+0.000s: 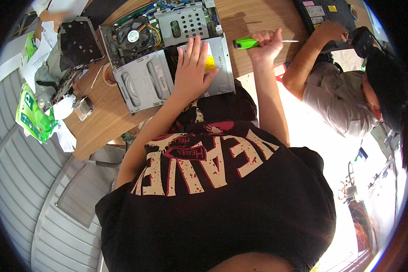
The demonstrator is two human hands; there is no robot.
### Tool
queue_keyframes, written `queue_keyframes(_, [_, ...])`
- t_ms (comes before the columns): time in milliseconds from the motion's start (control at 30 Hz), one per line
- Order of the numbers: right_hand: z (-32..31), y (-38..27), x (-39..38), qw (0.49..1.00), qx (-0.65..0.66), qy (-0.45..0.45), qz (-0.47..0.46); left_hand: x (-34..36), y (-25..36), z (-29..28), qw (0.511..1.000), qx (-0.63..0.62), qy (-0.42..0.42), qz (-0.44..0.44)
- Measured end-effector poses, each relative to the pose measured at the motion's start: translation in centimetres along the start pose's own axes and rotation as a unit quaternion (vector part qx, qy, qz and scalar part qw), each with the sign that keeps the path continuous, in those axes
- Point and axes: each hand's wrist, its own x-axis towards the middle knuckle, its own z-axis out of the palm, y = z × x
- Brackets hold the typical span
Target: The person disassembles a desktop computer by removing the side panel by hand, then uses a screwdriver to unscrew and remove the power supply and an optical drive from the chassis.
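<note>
An open desktop computer case (136, 106) lies on the wooden table in front of me. My left hand (194, 68) rests with its fingers stretched out on a silver optical drive (220, 59) at the case's near right, covering part of its labels. Left of that hand is a silver metal drive bay cover (145, 81). Beyond it sit a black cooling fan (136, 35) and a perforated metal bracket (183, 23). To the right of the case, my right hand (265, 45) is raised and closed around a green-handled screwdriver (247, 43), its thin shaft pointing right.
Papers, a green packet (34, 118), a black metal panel (79, 43) and loose parts crowd the table's left end. At the right a co-worker (337, 95) leans an arm by another dark device (328, 16). The wooden table (93, 131) ends close to my body.
</note>
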Motion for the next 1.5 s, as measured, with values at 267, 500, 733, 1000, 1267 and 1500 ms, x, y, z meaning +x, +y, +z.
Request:
queue_keyframes(267, [-2.0,0.3,0.5,0.999,0.022,-0.025,0.029,0.4,0.9,0.5,0.993,0.104,-0.047,-0.007])
queue_keyframes(500, [-2.0,1.1,0.7,0.993,0.054,-0.084,0.061,0.3,0.9,0.3,0.992,0.114,-0.048,-0.002])
queue_keyframes(733, [-1.0,1.5,0.8,0.997,0.029,-0.058,0.046,0.5,1.2,0.4,0.991,0.124,-0.047,-0.002])
queue_keyframes(1000, [-1.4,1.9,0.5,0.996,0.044,-0.041,0.059,0.5,1.1,0.4,0.987,0.144,-0.066,-0.007])
queue_keyframes(1267, [-3.4,2.1,2.7,0.986,0.082,-0.114,0.093,0.8,1.2,0.3,0.986,0.138,-0.088,0.006])
queue_keyframes(1500, [-1.9,2.2,2.0,0.993,0.027,-0.092,0.072,0.6,0.9,0.4,0.987,0.135,-0.083,0.006])
